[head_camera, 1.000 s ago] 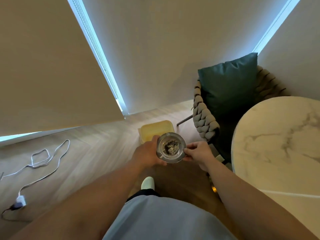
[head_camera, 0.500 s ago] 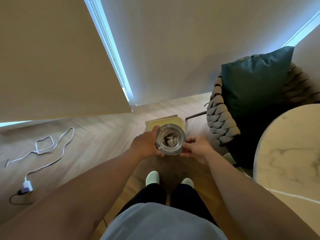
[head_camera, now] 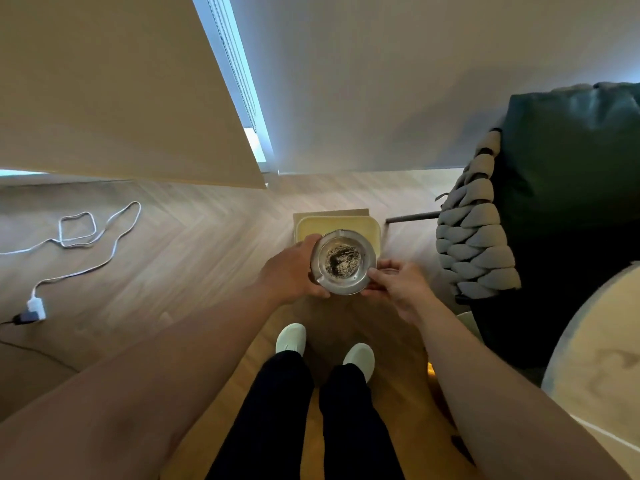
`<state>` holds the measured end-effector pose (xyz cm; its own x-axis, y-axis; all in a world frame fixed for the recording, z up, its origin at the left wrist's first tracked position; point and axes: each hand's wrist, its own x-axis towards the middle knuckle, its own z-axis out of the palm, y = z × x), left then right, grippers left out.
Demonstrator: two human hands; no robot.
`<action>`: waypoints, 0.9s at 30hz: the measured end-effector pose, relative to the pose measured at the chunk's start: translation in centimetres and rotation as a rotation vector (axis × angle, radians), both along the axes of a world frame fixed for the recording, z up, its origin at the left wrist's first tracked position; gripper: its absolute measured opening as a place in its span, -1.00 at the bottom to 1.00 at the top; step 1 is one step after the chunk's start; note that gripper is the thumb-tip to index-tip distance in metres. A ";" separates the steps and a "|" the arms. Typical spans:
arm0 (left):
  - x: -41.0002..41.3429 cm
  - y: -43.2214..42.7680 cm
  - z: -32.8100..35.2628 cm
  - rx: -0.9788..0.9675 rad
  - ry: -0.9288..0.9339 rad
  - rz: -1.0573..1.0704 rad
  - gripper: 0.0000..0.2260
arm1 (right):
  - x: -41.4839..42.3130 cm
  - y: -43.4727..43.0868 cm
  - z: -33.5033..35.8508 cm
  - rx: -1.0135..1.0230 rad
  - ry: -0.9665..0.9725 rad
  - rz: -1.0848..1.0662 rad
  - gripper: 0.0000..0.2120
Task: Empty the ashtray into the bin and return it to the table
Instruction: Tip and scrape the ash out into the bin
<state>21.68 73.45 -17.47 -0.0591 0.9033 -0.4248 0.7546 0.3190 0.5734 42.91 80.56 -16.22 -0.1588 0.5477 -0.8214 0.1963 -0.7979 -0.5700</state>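
Observation:
A round glass ashtray with dark ash in its bowl is held level in front of me. My left hand grips its left rim, and my right hand pinches its right rim. Just beyond and below it stands a yellow square bin on the wooden floor, its near part hidden by the ashtray. The round marble table shows at the right edge.
A woven rope chair with a dark green cushion stands to the right of the bin. A white cable with a plug lies on the floor at left. Blinds hang at left and ahead. My two feet stand below the ashtray.
I have stepped closer to the bin; the ashtray now hangs over its near edge. The chair and table have slid to the right. Both hands keep their hold.

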 end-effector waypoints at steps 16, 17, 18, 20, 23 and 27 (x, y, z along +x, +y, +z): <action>-1.8 7.3 -16.2 0.018 -0.012 -0.088 0.02 | -1.2 5.8 -16.9 0.067 -0.020 -0.029 -0.86; -1.8 7.7 -16.9 0.020 -0.007 -0.101 0.02 | -1.1 5.9 -17.7 0.065 -0.021 -0.035 -0.86; -1.8 8.0 -17.6 0.023 0.001 -0.116 0.02 | -1.1 6.1 -18.4 0.062 -0.024 -0.038 -0.87; -1.8 8.6 -19.0 0.038 0.019 -0.141 0.02 | -1.0 6.5 -19.7 0.058 -0.027 -0.042 -0.88; -1.8 9.3 -20.6 0.062 0.046 -0.161 0.02 | -0.8 7.0 -21.0 0.056 -0.027 -0.042 -0.89; -2.0 9.7 -21.8 0.096 0.073 -0.174 0.01 | -1.1 7.6 -22.0 0.042 -0.008 -0.055 -0.91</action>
